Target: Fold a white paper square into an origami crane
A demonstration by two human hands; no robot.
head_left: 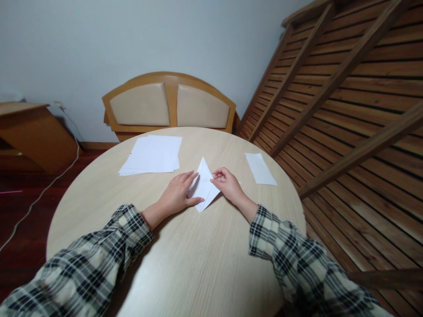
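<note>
Left hand [178, 194] lies flat on, right hand [228, 185] pinches folded paper [205, 181] (tip pointing away).

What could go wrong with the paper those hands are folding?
1. The left hand lies flat on the folded paper while the right hand pinches its edge. If the flat hand slips on the smooth table, the crease might come out crooked.
2. Pinching hard could wrinkle or tear the thin edge.
3. The loose paper strip lies near the table's rim and might get knocked off.
</note>
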